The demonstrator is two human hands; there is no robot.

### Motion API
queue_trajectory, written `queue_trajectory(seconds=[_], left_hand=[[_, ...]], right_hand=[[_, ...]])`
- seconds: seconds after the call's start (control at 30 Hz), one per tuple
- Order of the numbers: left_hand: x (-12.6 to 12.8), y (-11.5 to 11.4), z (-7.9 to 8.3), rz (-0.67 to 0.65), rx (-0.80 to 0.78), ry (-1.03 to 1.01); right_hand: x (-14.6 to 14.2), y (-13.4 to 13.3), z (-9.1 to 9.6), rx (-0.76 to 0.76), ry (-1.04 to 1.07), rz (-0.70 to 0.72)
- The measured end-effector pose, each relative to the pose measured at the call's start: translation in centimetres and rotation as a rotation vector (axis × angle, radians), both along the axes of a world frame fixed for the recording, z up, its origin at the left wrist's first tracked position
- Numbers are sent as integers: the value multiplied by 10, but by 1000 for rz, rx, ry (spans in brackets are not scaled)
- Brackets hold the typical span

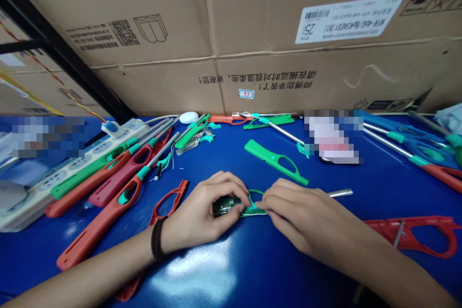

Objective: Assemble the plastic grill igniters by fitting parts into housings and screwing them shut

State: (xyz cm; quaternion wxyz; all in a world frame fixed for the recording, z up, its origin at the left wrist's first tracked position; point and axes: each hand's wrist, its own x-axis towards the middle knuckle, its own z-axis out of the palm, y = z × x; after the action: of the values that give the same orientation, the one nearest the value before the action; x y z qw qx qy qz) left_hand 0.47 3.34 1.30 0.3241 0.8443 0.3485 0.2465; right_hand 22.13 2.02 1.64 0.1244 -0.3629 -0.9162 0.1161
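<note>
In the middle of the blue table, my left hand point(212, 204) grips a green gas lighter point(252, 214) with its inside exposed. A see-through dark fuel tank point(223, 206) shows beneath those fingers. My right hand point(299, 207) is closed at the lighter's handle loop, its fingertips against a small teal part point(253, 206); my fingers partly hide that part. Past the right hand a metal tube point(341, 193) sticks out, seemingly the lighter's barrel. Just beyond both hands lies a loose green shell half point(276, 161).
Several assembled lighters point(104, 221) lean along a white power strip point(57, 178) on the left. Red shell pieces point(382, 228) lie at right. A phone point(335, 142) and small parts point(198, 139) lie farther back, before a large cardboard box point(252, 67).
</note>
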Motion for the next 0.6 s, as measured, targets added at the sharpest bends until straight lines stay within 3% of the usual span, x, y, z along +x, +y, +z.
queue_trajectory(seconds=[0.6], left_hand=[[-2,-1,0,-14,50,-11]], right_hand=[[1,0,-2,41,40,44]])
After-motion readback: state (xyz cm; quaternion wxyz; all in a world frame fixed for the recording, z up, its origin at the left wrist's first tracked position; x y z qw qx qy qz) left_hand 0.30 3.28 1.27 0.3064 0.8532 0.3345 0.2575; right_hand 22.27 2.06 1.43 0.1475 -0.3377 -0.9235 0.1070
